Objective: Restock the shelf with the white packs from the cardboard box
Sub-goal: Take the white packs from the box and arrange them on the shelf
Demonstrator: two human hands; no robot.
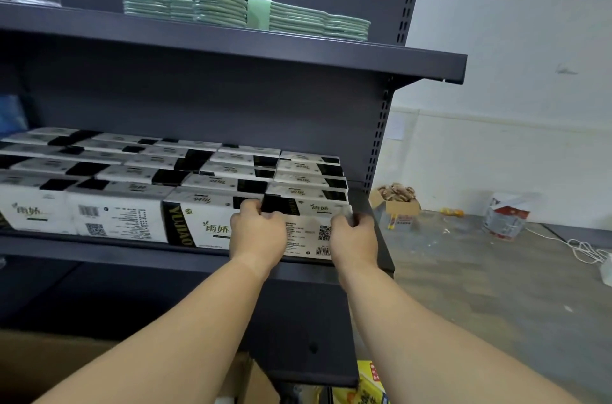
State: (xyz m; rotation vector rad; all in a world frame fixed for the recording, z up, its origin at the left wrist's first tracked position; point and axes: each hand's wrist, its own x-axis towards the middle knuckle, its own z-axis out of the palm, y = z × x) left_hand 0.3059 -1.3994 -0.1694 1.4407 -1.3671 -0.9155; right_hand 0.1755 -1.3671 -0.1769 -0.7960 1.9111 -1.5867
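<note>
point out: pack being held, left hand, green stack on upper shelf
white pack (306, 231): head view, front face between the hands.
left hand (260, 234): head view, back of the hand.
green stack (220, 1): head view, side of the tallest pile.

White packs (172, 172) fill the shelf (132, 254).

Head view — down, near shelf (198, 258)

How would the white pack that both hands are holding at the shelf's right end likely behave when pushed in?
The white pack probably gives a little; it looks like film-wrapped soft tissue. It seems light for its size. Its flat, boxy shape should slide on the shelf, not roll.
</note>
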